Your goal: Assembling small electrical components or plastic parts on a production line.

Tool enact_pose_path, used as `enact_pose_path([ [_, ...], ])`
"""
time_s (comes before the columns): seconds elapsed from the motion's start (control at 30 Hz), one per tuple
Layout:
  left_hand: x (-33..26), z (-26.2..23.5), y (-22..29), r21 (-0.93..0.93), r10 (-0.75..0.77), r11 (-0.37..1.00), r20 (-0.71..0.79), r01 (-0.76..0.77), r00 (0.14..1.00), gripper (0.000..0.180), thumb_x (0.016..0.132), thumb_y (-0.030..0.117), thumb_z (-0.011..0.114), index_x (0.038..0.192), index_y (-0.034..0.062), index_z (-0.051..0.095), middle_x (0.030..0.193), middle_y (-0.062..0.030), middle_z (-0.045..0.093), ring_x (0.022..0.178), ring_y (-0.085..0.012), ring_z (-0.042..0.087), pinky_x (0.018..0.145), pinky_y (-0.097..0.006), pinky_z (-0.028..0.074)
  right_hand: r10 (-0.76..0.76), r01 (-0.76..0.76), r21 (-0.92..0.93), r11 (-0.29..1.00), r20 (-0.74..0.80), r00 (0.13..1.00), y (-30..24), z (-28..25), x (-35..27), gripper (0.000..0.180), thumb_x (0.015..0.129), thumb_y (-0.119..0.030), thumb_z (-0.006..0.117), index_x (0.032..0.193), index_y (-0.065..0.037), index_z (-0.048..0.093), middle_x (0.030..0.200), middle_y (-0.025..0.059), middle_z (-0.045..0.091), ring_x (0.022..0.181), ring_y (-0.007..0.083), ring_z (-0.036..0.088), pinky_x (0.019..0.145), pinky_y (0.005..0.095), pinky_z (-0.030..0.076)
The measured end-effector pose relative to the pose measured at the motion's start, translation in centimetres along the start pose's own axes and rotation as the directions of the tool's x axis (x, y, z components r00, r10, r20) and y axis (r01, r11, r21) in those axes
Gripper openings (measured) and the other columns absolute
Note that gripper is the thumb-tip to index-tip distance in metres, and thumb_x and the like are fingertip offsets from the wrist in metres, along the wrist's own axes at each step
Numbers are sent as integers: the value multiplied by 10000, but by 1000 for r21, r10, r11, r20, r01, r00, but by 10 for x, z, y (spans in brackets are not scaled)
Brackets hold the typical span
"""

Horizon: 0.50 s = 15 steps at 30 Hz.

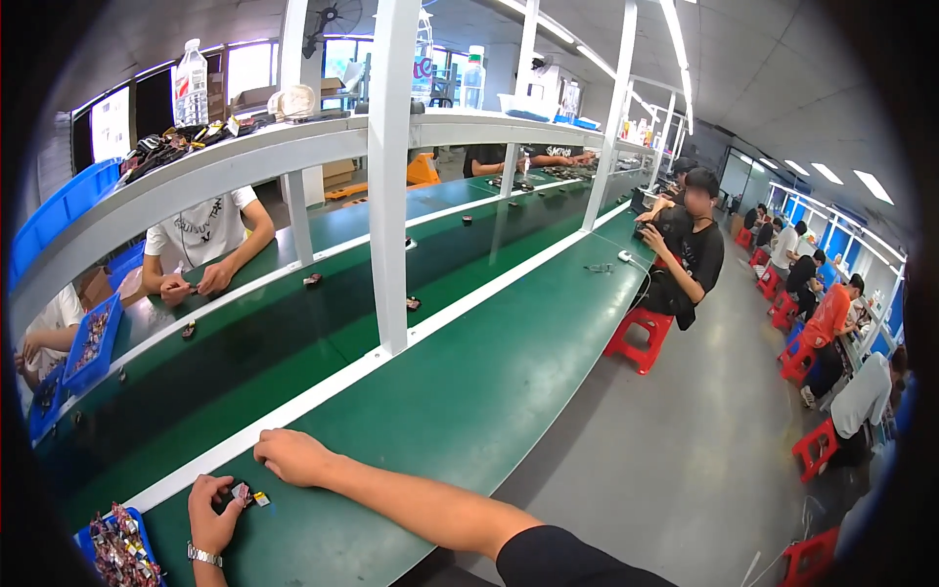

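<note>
My left hand (213, 514), with a metal-banded watch (204, 556) at its wrist, is closed around a small electronic part (242, 492) just above the green bench. The part is dark and pinkish with a yellow-and-white tab. Beyond it, my right hand (295, 458) rests by the white rail (235, 448) with its fingers curled under. Whatever those fingers hold, if anything, is hidden. A blue bin (149, 538) heaped with similar small parts (119, 548) stands left of my left hand.
Past the rail a dark green conveyor belt (337, 333) carries scattered small parts. A white upright post (393, 196) supports a shelf (254, 152) above it. Across the belt a person (205, 240) handles something small. Another person (690, 245) sits further along my bench, by red stools (641, 338).
</note>
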<state>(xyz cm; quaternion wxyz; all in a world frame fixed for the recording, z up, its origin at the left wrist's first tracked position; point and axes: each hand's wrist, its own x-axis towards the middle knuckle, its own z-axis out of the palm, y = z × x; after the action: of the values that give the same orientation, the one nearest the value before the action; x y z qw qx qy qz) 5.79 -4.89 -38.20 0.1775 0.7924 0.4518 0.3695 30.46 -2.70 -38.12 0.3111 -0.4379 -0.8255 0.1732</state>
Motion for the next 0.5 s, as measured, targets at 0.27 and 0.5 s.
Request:
enact_pose_path([
  [0.27, -1, 2, -3, -68, -23, 997, -36, 21, 999, 294, 624, 78, 767, 861, 34, 597, 792, -46, 550, 668, -145, 487, 610, -279, 402, -25, 25, 3, 1000, 14, 1000, 2, 2, 0, 150, 820, -50, 630, 969, -49, 647, 1020, 137, 604, 1003, 341, 593, 866, 440, 491],
  [0.5, -3, 5, -4, -225, -177, 956, 66, 188, 982, 286, 717, 19, 702, 953, 62, 546, 820, 12, 568, 651, -57, 507, 589, -202, 399, -62, 75, 100, 992, -120, 991, -5, 0, 0, 134, 865, -42, 604, 995, -48, 636, 1019, 133, 592, 963, 354, 604, 834, 448, 493],
])
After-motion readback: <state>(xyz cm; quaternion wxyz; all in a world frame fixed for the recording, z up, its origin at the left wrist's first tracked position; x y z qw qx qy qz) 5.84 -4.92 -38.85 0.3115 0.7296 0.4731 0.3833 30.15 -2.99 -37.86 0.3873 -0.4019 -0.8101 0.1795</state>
